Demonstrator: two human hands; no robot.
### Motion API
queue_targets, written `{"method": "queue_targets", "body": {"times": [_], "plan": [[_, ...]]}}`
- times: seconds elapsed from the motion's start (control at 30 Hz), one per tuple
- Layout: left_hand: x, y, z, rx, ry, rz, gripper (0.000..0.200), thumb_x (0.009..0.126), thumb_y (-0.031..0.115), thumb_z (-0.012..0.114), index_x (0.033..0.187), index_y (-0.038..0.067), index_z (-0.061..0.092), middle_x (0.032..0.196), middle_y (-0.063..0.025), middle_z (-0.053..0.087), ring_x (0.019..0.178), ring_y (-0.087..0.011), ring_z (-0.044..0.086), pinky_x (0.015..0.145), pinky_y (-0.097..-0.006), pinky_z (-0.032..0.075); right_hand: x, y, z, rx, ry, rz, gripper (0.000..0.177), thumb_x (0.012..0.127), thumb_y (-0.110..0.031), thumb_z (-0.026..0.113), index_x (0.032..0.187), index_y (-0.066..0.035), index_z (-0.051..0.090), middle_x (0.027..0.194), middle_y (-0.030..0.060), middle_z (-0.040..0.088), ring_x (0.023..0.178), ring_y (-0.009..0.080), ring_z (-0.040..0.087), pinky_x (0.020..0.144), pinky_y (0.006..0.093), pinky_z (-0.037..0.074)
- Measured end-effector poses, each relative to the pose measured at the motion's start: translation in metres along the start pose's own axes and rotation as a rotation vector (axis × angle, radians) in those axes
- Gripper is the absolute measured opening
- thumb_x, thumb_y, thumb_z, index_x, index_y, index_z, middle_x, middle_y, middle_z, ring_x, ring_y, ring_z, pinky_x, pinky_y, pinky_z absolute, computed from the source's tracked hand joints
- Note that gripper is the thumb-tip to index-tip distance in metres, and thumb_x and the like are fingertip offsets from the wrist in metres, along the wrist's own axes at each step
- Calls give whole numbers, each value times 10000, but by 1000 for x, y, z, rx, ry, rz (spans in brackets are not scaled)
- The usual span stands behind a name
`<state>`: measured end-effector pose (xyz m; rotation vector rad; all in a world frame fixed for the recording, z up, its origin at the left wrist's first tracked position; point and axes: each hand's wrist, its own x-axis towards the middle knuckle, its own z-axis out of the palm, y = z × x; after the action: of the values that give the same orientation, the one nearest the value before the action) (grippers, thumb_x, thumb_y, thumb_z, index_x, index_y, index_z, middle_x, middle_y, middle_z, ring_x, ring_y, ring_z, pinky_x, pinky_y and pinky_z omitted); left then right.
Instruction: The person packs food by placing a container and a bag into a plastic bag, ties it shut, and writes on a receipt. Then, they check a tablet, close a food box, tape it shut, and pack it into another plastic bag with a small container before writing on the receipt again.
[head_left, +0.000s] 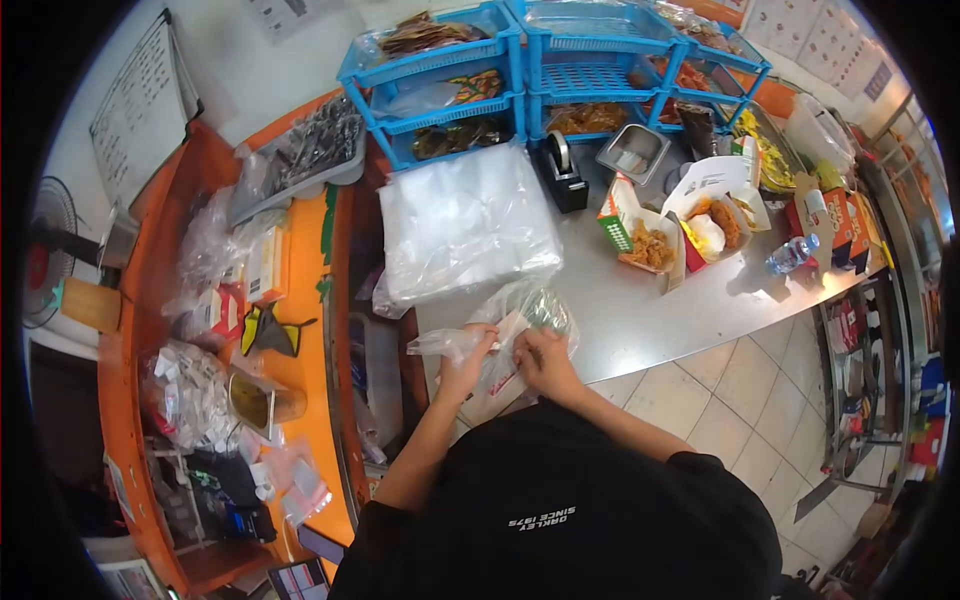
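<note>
At the front edge of the steel table, a clear plastic bag (562,318) with something greenish inside lies between my hands. My left hand (468,366) is closed on the bag's bunched, twisted end, and loose plastic sticks out to its left. Fingers curled, my right hand (547,362) grips the bag's near side. A pale strip (511,326) shows on the plastic between the two hands. Just beyond lies a large stack of clear plastic bags (470,220), and a black tape dispenser (562,172) stands behind it.
Opened food boxes (648,245) with fried food, a small water bottle (792,254) and a metal container (634,153) occupy the steel table (620,330). Blue tiered racks (430,125) line the back. An orange counter (308,395) with bags and trays runs along the left.
</note>
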<state>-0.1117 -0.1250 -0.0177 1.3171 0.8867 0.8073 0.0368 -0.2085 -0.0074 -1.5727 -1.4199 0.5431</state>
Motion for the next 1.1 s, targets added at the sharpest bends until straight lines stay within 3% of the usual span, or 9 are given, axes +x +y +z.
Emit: {"method": "queue_targets", "body": {"times": [0.13,0.27,0.33,0.43,0.53,0.6,0.77,0.9,1.1], "plan": [[18,17,-17,1,-39,9,113,888,97,579,935,6,625,877,-68,620,792,-141,597,693,-273,496,15,7,-32,811,-176,419,38,851,-79,562,817,-64,568,614,13,593,596,119,535,568,272,408],[42,35,-30,263,-22,62,198,853,93,626,1020,-5,585,927,-84,612,882,-141,576,800,-282,460,23,73,-105,-221,614,175,90,845,-106,572,892,-36,601,888,122,621,786,185,581,705,306,451],[46,69,-13,41,381,285,313,795,53,658,1076,-21,543,1000,-96,585,932,-175,561,841,-321,433,17,107,-135,-892,778,193,224,832,-141,596,1004,2,599,1067,189,557,883,261,550,785,335,436],[49,108,-2,258,876,915,408,746,55,661,1119,-7,509,1146,-126,517,1040,-234,503,916,-387,393,4,149,-154,-214,573,581,371,835,-195,616,1117,40,556,1128,205,509,901,278,535,806,328,433],[20,126,26,567,603,1221,543,681,86,699,1164,-21,473,1205,-166,467,1104,-288,463,948,-432,365,-7,108,-136,-198,500,543,477,842,-231,627,1195,64,501,1114,196,524,958,266,526,818,321,432],[13,105,56,546,-130,865,642,682,141,720,1235,-5,428,1225,-179,468,1159,-327,449,944,-429,384,-19,67,-112,-7,315,523,478,885,-293,583,1212,46,501,1154,176,524,975,237,526,795,317,432],[14,46,101,476,-616,294,523,753,85,701,1213,-2,468,1052,-98,599,982,-250,592,838,-353,474,-14,-34,-123,937,-127,691,497,955,-391,433,1260,-1,472,1082,108,589,905,156,552,694,284,428],[24,25,102,-481,-541,-367,507,807,88,666,1255,44,432,1024,-12,589,932,-127,579,796,-292,484,11,-33,-148,552,-21,563,430,961,-309,427,1268,-8,432,844,63,637,719,120,584,583,225,413],[39,-40,138,469,-89,212,642,764,105,701,1283,3,336,1168,-177,469,1099,-298,475,933,-408,393,42,30,-166,110,212,349,283,883,-147,557,1100,31,519,800,111,622,695,162,585,637,282,469]]}}
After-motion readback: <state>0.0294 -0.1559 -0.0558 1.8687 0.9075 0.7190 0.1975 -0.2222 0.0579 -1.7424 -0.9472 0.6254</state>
